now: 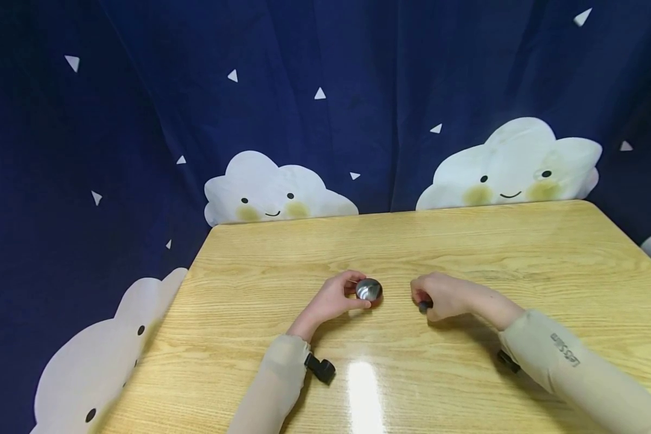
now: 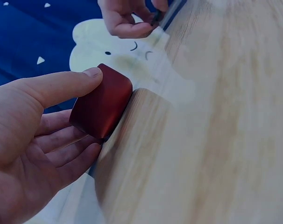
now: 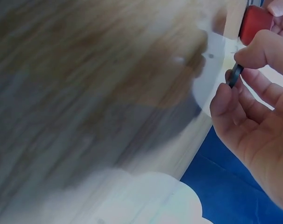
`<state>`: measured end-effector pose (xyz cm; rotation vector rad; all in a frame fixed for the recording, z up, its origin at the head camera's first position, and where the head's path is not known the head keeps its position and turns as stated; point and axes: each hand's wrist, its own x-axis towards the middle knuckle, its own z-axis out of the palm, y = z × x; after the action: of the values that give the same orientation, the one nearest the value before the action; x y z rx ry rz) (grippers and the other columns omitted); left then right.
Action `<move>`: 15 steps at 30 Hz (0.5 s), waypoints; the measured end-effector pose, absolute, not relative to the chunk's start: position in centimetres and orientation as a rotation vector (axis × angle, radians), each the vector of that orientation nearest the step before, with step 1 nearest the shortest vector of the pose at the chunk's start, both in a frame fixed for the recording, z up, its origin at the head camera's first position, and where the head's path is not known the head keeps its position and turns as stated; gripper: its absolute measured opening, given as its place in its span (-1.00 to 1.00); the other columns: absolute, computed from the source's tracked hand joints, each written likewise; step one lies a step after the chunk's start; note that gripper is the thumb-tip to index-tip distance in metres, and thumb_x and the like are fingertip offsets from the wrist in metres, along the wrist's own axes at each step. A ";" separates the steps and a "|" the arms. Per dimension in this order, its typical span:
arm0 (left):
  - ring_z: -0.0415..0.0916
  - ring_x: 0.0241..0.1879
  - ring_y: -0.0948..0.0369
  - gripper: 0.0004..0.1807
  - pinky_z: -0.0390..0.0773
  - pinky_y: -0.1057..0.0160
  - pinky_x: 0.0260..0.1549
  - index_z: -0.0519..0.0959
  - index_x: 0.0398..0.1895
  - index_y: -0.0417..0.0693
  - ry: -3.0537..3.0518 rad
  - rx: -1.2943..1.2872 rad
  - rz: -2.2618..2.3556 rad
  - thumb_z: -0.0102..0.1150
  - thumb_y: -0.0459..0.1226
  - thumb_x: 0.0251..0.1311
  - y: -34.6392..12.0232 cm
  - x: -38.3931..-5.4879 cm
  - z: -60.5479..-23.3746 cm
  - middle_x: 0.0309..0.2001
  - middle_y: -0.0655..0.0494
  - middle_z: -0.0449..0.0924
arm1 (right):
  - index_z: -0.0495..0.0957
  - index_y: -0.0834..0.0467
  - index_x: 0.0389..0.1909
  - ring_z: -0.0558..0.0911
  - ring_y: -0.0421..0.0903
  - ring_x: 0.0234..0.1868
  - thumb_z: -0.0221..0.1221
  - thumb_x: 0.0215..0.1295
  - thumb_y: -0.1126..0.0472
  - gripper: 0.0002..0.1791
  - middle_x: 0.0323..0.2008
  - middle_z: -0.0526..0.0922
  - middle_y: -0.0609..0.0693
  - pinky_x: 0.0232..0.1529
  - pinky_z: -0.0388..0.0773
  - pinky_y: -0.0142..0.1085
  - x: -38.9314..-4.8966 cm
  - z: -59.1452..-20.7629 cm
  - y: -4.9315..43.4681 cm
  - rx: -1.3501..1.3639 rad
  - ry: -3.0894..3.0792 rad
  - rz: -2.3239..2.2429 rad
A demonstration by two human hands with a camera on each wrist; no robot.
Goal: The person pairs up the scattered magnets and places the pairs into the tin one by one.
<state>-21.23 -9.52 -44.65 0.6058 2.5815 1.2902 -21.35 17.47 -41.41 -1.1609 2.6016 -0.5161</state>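
Near the middle of the table (image 1: 282, 265), my left hand (image 1: 333, 298) holds a small red metallic cup (image 2: 104, 102) between thumb and fingers. From the head view the cup shows a shiny silver round face (image 1: 368, 290); its lower end sits right at the tabletop. To the right of it, and apart, my right hand (image 1: 446, 295) pinches a small, thin dark piece (image 3: 235, 75) between thumb and fingertips, close over the wood. Most of that dark piece is hidden by the fingers in the head view (image 1: 424, 306); I cannot tell its kind.
Behind the table hangs a dark blue curtain (image 1: 282, 36) printed with white clouds and triangles. Black wrist cameras sit at the left sleeve (image 1: 282, 367) and the right sleeve (image 1: 553, 355). A bright glare patch (image 1: 364, 392) lies on the wood in front.
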 end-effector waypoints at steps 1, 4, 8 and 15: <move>0.48 -0.14 0.28 -0.40 0.47 0.33 -0.14 0.42 0.09 0.01 2.582 0.606 1.290 0.38 -0.12 -0.09 -9.5 -21.2 -44.6 -0.08 0.17 0.52 | 0.39 0.07 -0.49 0.27 -0.28 -0.54 0.21 -0.27 0.38 -0.73 -0.57 0.37 -0.15 -0.51 0.23 -0.43 -21.4 -41.3 17.3 -1.161 2.603 -0.522; 0.48 -0.15 0.28 -0.40 0.47 0.34 -0.15 0.43 0.09 0.01 2.585 0.607 1.288 0.37 -0.11 -0.09 -9.5 -21.3 -44.6 -0.09 0.18 0.52 | 0.39 0.08 -0.48 0.27 -0.26 -0.54 0.20 -0.25 0.38 -0.74 -0.57 0.36 -0.14 -0.51 0.22 -0.42 -21.6 -41.0 16.8 -1.151 2.613 -0.539; 0.49 -0.15 0.28 -0.40 0.47 0.34 -0.15 0.43 0.08 0.00 2.589 0.610 1.293 0.38 -0.12 -0.10 -9.5 -21.2 -44.6 -0.09 0.17 0.53 | 0.39 0.07 -0.48 0.27 -0.25 -0.55 0.19 -0.24 0.35 -0.75 -0.57 0.35 -0.15 -0.51 0.22 -0.42 -21.9 -40.6 16.1 -1.162 2.638 -0.543; 0.49 -0.14 0.26 -0.41 0.47 0.31 -0.13 0.44 0.07 -0.02 2.577 0.608 1.315 0.38 -0.14 -0.10 -9.4 -21.2 -44.5 -0.09 0.14 0.53 | 0.39 0.07 -0.50 0.28 -0.28 -0.57 0.17 -0.28 0.34 -0.77 -0.60 0.35 -0.16 -0.55 0.22 -0.44 -22.3 -40.3 15.3 -1.199 2.658 -0.569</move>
<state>-21.16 -9.42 -44.49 0.6080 2.5767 1.3151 -22.28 15.27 -40.28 -1.1991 2.6584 -0.5692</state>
